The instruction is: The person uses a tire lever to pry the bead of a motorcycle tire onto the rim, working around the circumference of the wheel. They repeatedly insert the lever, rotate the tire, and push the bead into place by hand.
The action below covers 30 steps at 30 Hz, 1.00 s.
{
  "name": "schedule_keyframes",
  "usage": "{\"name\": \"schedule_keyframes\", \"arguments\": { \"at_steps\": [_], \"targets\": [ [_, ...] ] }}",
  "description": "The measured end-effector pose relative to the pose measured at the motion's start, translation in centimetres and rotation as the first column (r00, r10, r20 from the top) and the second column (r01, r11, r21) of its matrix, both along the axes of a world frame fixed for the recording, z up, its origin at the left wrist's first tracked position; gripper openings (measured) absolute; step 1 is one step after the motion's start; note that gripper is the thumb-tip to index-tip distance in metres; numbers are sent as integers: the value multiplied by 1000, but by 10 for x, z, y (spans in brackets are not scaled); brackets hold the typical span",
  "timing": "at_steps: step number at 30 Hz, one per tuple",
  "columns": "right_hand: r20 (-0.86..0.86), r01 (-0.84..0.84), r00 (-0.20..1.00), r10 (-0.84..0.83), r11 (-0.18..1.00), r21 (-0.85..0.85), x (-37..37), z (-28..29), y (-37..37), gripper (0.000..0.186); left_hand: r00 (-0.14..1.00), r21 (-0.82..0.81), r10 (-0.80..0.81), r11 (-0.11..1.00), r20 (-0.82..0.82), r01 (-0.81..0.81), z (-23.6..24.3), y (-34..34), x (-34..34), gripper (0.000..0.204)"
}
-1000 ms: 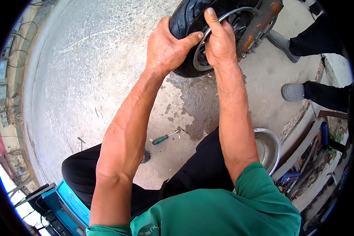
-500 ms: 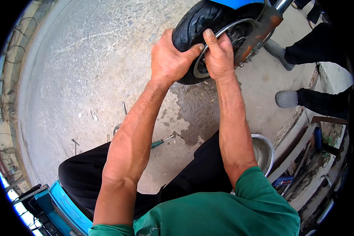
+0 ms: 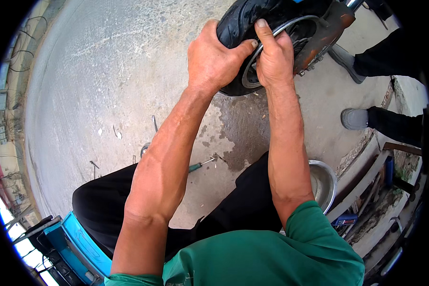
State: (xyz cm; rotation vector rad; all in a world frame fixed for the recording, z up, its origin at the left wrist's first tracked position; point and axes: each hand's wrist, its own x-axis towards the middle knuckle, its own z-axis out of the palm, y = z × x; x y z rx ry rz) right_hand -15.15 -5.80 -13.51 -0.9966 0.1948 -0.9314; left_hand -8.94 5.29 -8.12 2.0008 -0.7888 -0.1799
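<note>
Open-air workshop: pavement (image 3: 95,90), tyre (image 3: 237,24), screwdriver (image 3: 195,167)

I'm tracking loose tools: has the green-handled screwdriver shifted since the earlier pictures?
No: the green-handled screwdriver lies in the same place beside the wet patch.

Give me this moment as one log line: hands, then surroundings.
left hand: gripping black tire | right hand: at wheel rim, thumb over tire | nearby: green-handled screwdriver, metal basin, both partly hidden
</note>
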Motion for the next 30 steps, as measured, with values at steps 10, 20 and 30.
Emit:
{"name": "schedule_keyframes", "arguments": {
  "at_steps": [10,20,30],
  "targets": [
    [101,-51,994,39,992,119,3,1,-12,32,986,-80,-167,983,-5,166,-18,16,11,69],
    [134,-93,989,69,979,184,3,5,-28,33,998,20,62,998,12,-62,-6,1,-11,62],
    [138,-156,981,135,975,157,-2,4,-28,34,998,-90,-68,994,0,67,-17,8,1,69]
  ]
}}
